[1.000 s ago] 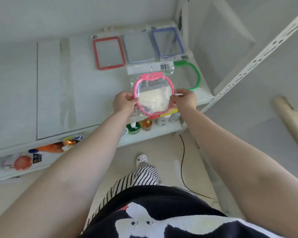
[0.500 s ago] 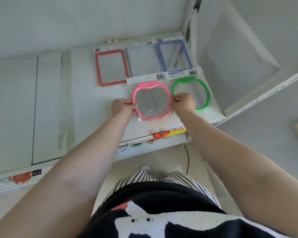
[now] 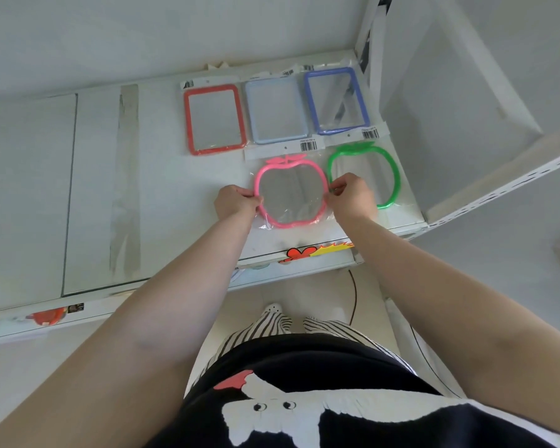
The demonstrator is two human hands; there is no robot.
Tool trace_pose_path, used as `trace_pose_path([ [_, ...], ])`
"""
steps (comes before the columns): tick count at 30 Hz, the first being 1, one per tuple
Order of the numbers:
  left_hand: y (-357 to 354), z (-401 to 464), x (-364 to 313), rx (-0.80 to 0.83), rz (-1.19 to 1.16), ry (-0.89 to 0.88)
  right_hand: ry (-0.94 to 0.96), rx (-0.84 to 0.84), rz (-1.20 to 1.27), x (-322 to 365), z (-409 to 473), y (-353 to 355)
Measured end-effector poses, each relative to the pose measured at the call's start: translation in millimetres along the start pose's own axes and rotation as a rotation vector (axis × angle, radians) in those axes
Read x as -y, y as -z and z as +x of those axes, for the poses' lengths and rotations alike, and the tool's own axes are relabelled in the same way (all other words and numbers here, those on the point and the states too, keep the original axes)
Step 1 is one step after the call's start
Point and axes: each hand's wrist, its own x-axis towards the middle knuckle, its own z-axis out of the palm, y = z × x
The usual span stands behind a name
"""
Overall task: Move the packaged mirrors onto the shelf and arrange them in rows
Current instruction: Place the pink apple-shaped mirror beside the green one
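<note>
Now the pink apple mirror (image 3: 288,192) lies flat on the shelf (image 3: 175,189); a second ago it was held up in the air, tilted toward the camera, in front of the shelf edge. Nearest the camera, below the arms, are a black printed shirt (image 3: 304,399) and striped trousers (image 3: 272,328), with the floor beneath. At the shelf's front lip sits a red-and-yellow sticker (image 3: 317,250). Just past it, the left hand (image 3: 236,202) pinches the left side of the pink frame, its fingers curled onto the rim through the plastic bag, and the right hand (image 3: 351,197) pinches the right side likewise. Neither grip has let go.

The pink mirror sits just left of the green apple mirror (image 3: 388,176), the two forming a front row, close but not clearly touching. Behind them runs the back row: the red rectangular mirror (image 3: 214,119), the pale blue mirror (image 3: 277,109) and the dark blue mirror (image 3: 337,100), side by side against the wall. The pink package's header card overlaps the lower edge of the pale blue one.

So this placement looks nearly done; what remains is probably a small squaring-up and release.
</note>
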Motion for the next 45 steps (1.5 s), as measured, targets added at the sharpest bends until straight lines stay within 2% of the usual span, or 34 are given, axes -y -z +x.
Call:
trace_pose_path([
  [6,1.2,0.0,-0.2,0.001,0.15,-0.041,0.029,-0.028,-0.016,-4.5,2.7,-0.1],
  [8,1.2,-2.5,-2.1,-0.066,0.276,-0.08,0.069,-0.09,-0.039,-7.8,4.5,0.0],
  [9,0.6,-4.5,-2.9,-0.119,0.361,-0.145,0.094,-0.141,-0.066,-10.0,5.7,0.7],
  [11,-3.4,-8.3,-4.9,-0.15,0.531,-0.39,0.11,-0.254,-0.128,-15.0,8.6,4.1],
  [13,-12.1,-10.9,-7.6,-0.015,0.633,-0.639,0.065,-0.305,-0.161,-20.4,12.2,8.3],
  [15,-24.1,-13.8,-8.9,0.164,0.709,-0.734,0.01,-0.263,-0.21,-27.5,16.5,12.2],
  [18,-40.6,-15.5,-4.9,0.285,0.887,-0.742,0.001,-0.129,-0.341,-39.0,20.5,15.2],
  [23,-52.7,-17.2,3.0,0.271,1.0,-0.704,0.047,-0.075,-0.42,-54.8,20.2,19.0],
  [32,-61.3,-22.7,1.2,0.232,0.984,-0.67,0.035,-0.074,-0.415,-56.5,20.5,21.5],
  [45,-58.0,-24.3,-1.1,0.264,0.991,-0.675,0.018,-0.068,-0.4,-52.1,18.0,20.4],
])
